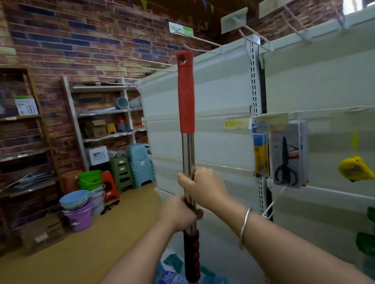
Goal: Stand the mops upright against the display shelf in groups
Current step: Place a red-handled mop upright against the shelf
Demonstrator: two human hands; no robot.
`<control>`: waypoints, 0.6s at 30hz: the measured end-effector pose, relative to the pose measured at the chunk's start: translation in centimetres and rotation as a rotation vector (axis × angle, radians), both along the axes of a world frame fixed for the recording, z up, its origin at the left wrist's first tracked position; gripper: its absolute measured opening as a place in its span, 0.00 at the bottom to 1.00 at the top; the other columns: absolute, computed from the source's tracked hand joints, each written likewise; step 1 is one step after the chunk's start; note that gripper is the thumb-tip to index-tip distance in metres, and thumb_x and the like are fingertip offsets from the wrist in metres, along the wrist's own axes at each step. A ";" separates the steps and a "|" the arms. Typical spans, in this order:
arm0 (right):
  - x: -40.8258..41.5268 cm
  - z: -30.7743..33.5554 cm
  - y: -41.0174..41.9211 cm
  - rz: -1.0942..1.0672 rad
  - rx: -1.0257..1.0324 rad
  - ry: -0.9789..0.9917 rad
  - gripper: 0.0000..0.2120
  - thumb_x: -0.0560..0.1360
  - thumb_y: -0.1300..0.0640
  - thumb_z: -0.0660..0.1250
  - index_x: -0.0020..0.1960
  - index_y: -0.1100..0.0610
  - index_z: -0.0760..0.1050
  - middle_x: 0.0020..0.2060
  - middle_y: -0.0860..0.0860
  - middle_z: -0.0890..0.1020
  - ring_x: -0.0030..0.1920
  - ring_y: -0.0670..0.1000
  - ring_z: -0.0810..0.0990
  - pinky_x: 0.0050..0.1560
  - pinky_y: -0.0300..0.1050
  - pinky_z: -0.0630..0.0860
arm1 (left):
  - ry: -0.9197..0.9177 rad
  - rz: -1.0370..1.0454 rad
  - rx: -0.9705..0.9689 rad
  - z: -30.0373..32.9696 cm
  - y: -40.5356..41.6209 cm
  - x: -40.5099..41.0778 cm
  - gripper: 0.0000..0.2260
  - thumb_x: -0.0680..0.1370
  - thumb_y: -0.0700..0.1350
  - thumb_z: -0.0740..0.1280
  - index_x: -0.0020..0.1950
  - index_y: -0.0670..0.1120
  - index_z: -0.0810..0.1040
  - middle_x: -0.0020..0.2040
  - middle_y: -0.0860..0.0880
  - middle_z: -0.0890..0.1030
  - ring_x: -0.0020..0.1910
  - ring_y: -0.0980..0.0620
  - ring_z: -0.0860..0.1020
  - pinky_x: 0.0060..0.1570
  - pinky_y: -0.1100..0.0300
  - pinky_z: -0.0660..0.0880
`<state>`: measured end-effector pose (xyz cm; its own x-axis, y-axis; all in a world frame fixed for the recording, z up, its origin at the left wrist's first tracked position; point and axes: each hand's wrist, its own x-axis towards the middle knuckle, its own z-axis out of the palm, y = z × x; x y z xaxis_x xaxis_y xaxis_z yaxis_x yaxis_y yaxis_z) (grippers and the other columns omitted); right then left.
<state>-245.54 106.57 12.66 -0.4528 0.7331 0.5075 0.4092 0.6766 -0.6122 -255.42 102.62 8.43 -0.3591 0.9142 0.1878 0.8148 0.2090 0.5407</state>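
A mop [188,149] stands nearly upright in front of me, with a shiny metal pole, a red grip at the top and a red-and-black collar lower down. Its head is out of view below. My left hand [178,212] is wrapped around the pole just above the collar. My right hand [205,186] grips the pole a little higher; a metal bangle is on that wrist. The white display shelf [219,104] rises right behind the pole. Whether the pole touches the shelf is unclear.
Packaged scissors [286,159] and a yellow tape measure [355,168] hang on the shelf to the right. Stacked buckets [80,210], plastic stools [124,174] and a cardboard box [42,232] line the brick wall at left. Packaged goods [173,279] lie low by the shelf base.
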 end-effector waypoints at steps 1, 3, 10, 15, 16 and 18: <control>-0.8 0.2 1.1 -0.014 0.005 0.000 0.18 0.74 0.44 0.60 0.31 0.54 0.68 0.33 0.53 0.77 0.36 0.56 0.74 0.34 0.45 0.64 | 0.013 -0.023 -0.002 0.3 1.2 -0.7 0.08 0.68 0.48 0.68 0.31 0.50 0.72 0.32 0.50 0.77 0.35 0.49 0.75 0.30 0.60 0.67; -2.3 0.5 3.2 -0.042 0.006 0.000 0.18 0.74 0.44 0.60 0.30 0.53 0.67 0.32 0.53 0.78 0.36 0.57 0.76 0.34 0.45 0.65 | 0.037 -0.073 -0.024 0.6 3.6 -2.3 0.09 0.69 0.48 0.67 0.30 0.51 0.71 0.34 0.48 0.77 0.37 0.46 0.77 0.33 0.58 0.70; -8.4 0.9 9.8 -0.182 0.055 0.017 0.18 0.74 0.42 0.59 0.32 0.53 0.70 0.33 0.55 0.80 0.36 0.57 0.78 0.37 0.50 0.74 | -0.120 -0.216 0.000 1.3 11.6 -8.3 0.10 0.68 0.48 0.68 0.47 0.48 0.77 0.48 0.42 0.82 0.48 0.43 0.81 0.41 0.57 0.76; -12.4 1.9 13.8 -0.292 0.090 0.067 0.18 0.75 0.43 0.59 0.33 0.54 0.70 0.31 0.53 0.77 0.35 0.56 0.77 0.36 0.49 0.73 | -0.233 -0.390 0.038 2.4 17.4 -12.4 0.13 0.71 0.45 0.69 0.55 0.50 0.77 0.46 0.50 0.80 0.49 0.48 0.81 0.47 0.57 0.79; -12.9 2.3 14.5 -0.310 0.094 0.078 0.18 0.75 0.43 0.59 0.32 0.54 0.69 0.30 0.52 0.76 0.35 0.57 0.77 0.35 0.49 0.72 | -0.134 -0.429 0.027 2.8 18.7 -12.9 0.07 0.72 0.44 0.67 0.50 0.49 0.76 0.41 0.49 0.78 0.44 0.46 0.80 0.43 0.56 0.78; -13.7 3.0 15.9 -0.339 0.097 0.118 0.18 0.75 0.44 0.59 0.32 0.54 0.68 0.30 0.52 0.75 0.34 0.56 0.75 0.36 0.50 0.71 | -0.023 -0.510 0.001 3.6 20.8 -13.4 0.02 0.74 0.41 0.63 0.45 0.44 0.73 0.38 0.44 0.75 0.39 0.44 0.75 0.43 0.49 0.77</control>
